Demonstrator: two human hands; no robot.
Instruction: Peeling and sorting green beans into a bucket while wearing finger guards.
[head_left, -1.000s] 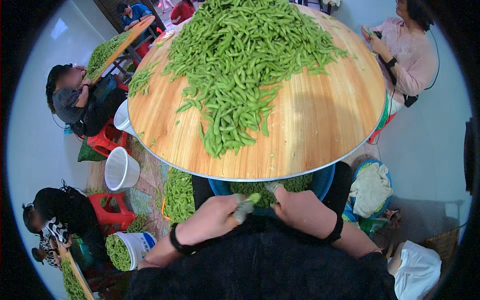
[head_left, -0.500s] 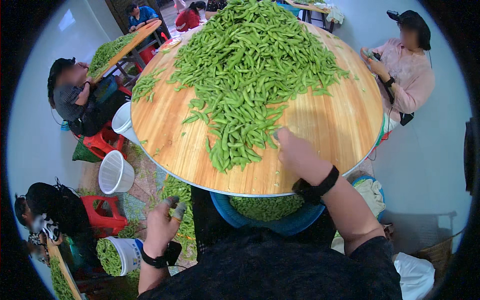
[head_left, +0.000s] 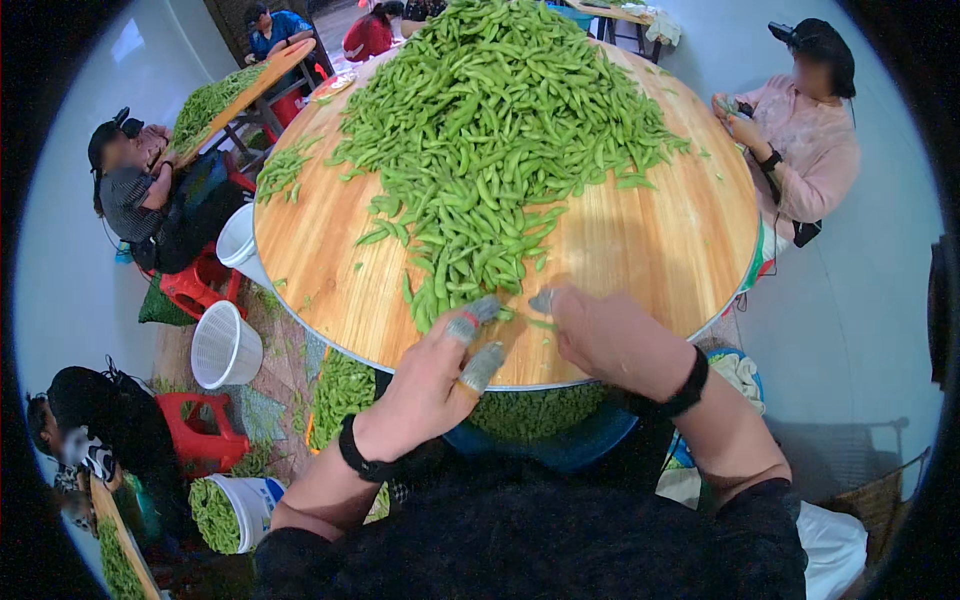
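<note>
The white bucket [head_left: 260, 508] holds green pods [head_left: 213, 514], the blue basin [head_left: 590, 443] shelled beans [head_left: 537, 411].

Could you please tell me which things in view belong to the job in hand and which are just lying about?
Likely in the job: green pods, round wooden table, grey finger coverings, blue tub.

Likely lying about: white perforated basket, pale cloth, crumpled white material.

Wearer's two hands [head_left: 425, 380] [head_left: 610, 335], one round table [head_left: 665, 255] with one large pod heap [head_left: 500, 120], one perforated basket [head_left: 227, 346]
</note>
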